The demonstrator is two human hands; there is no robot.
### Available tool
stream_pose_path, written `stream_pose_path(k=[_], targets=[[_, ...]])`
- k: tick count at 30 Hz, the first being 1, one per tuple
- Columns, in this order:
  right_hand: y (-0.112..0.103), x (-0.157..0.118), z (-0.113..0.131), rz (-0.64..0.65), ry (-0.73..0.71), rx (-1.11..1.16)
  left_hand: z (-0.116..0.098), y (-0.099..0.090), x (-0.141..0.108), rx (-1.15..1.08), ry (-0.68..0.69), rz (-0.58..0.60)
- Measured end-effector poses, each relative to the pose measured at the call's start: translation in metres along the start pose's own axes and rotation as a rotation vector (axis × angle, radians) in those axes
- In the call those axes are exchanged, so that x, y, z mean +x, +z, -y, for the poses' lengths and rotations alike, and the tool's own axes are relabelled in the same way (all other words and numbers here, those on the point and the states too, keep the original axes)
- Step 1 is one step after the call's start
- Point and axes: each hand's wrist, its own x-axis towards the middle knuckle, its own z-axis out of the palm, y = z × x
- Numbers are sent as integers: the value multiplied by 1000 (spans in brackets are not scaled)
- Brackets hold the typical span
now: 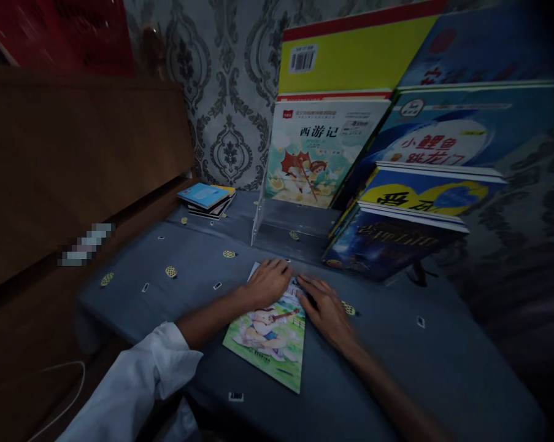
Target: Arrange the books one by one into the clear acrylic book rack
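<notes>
A thin picture book (270,353) lies closed and flat on the cloth-covered table, its green cover showing a figure with a guitar. Across the book's upper part rests my left hand (268,283), palm down, fingers laid over the cover and hiding much of the top. My right hand (325,310) is at the upper right edge of the same book, fingers stretched out, fingertips touching or just over the edge. Neither hand grips the book.
Beyond the hands stands a clear display rack (257,218) with several upright books, including a white-covered book (304,144) and a dark blue book (396,239). A small stack of books (205,197) sits at the back left. A wooden cabinet (83,153) borders the left side.
</notes>
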Motion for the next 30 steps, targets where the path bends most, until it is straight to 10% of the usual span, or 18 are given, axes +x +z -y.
stream_pose_path(k=[30], targets=[[-5,1,8,17,42,-20,-55,8,-58,-59,-1,122]])
